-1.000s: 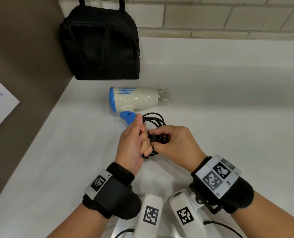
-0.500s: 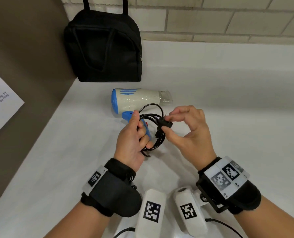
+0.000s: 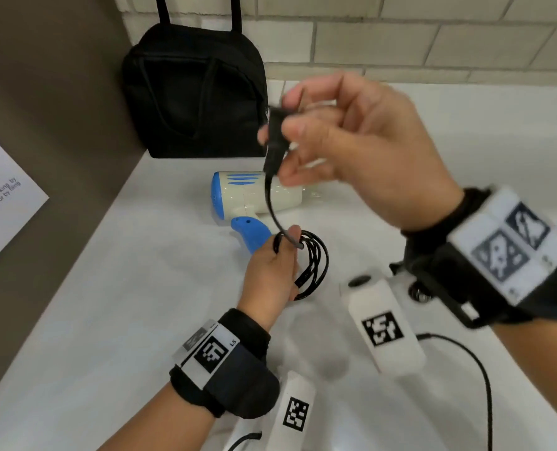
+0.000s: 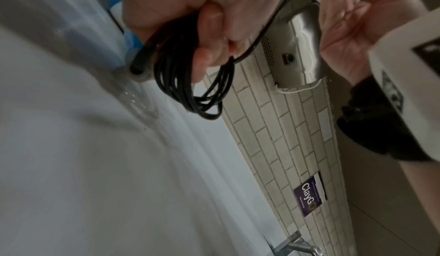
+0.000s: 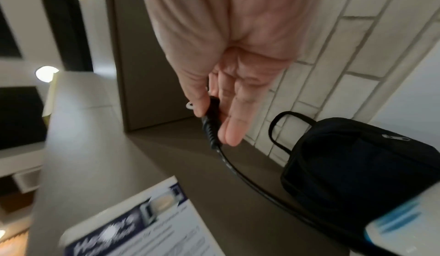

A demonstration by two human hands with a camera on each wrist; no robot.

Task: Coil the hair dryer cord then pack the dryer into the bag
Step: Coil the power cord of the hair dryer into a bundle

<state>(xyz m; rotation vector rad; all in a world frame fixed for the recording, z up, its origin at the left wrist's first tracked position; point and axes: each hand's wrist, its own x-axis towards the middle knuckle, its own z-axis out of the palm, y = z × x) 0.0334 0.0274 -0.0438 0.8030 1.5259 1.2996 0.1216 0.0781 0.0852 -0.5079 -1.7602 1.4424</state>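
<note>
A white and blue hair dryer [image 3: 257, 196] lies on the white counter [image 3: 140, 288], its blue handle toward me. My left hand [image 3: 270, 271] grips the coiled black cord [image 3: 316, 262] beside the handle; the left wrist view shows the loops [image 4: 190, 83] bunched under the curled fingers. My right hand [image 3: 335, 135] is raised above the dryer and pinches the black plug [image 3: 274, 131], with a short run of cord hanging down to the coil. The right wrist view shows the plug [image 5: 209, 121] between thumb and fingers. The black bag [image 3: 196, 92] stands zipped against the back wall.
A brown side wall [image 3: 43, 125] with a printed notice [image 3: 1, 196] stands to the left. Tiled wall [image 3: 400, 37] runs behind the counter. The left wrist view shows a wall-mounted metal dispenser [image 4: 297, 53] and a faucet [image 4: 300, 247] farther along.
My right hand has lifted the plug up and away from the coil, pulling out a length of cord. The left hand keeps its grip on the loops, lower by the handle.
</note>
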